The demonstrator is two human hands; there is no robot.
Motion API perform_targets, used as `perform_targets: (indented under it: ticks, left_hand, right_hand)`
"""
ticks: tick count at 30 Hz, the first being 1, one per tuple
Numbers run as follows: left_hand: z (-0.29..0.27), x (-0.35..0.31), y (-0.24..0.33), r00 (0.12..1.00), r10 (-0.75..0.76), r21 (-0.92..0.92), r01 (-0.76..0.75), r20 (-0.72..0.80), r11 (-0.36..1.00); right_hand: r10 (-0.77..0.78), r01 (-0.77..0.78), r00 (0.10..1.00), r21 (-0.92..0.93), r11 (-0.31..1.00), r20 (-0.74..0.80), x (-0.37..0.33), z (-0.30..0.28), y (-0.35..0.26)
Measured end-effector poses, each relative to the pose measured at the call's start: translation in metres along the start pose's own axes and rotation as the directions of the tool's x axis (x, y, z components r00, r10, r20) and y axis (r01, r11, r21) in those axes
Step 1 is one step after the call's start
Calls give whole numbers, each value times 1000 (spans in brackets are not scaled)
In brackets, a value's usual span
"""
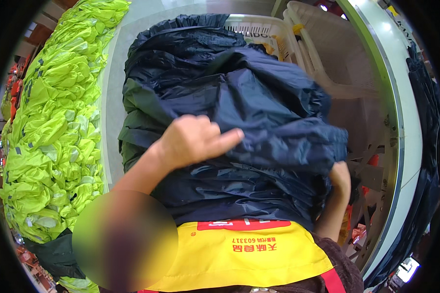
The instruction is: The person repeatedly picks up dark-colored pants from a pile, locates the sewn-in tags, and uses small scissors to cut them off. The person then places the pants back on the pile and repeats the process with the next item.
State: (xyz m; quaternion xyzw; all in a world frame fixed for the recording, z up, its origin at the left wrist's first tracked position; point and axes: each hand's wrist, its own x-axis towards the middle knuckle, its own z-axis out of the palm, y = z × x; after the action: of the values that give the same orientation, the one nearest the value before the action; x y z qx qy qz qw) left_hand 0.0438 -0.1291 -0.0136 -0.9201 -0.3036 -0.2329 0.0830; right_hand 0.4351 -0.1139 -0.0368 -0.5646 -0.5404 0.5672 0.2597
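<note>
A pile of dark navy garments (210, 88), thin and slightly shiny, lies in front of me. My left hand (193, 139) is over the middle of the pile, slightly blurred. Its fingers are curled and its thumb points right; the fingertips are hidden, so whatever they hold cannot be seen. At the right edge of the pile, my right hand (341, 176) grips the gathered end of the top navy garment (288, 146). That garment's fabric runs leftward toward my left hand. Part of my right hand is hidden behind the cloth.
A long heap of neon yellow-green garments (58, 122) lines the left side. Behind the pile stands a white plastic basket (264, 22), with a translucent bin (337, 53) to its right. A metal frame edge (398, 122) runs along the right, with dark cloth (425, 146) beyond it.
</note>
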Motion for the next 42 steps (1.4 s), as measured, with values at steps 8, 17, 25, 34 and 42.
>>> perform_targets:
  ticks: [8, 17, 25, 34, 42]
  left_hand:
    - [-16, -8, 48, 990, -130, -111, 135, 48, 985]
    - [0, -37, 41, 917, -201, -45, 197, -345, 979]
    - [5, -40, 42, 886, -223, -94, 202, -406, 975]
    - [4, -41, 43, 916, -122, -78, 99, -383, 992]
    - [-9, -26, 46, 714, -695, -633, 578, 85, 516]
  right_hand:
    - [-551, 488, 799, -276, 828, -241, 3, 35, -123]
    - [-289, 468, 877, -549, 692, 383, 17, 96, -59]
    - [-197, 291, 947, -415, 862, 254, 3, 96, -59]
    - [16, 58, 926, -184, 981, 377, 32, 79, -54]
    - [-15, 98, 932, -211, 973, 363, 22, 80, -56]
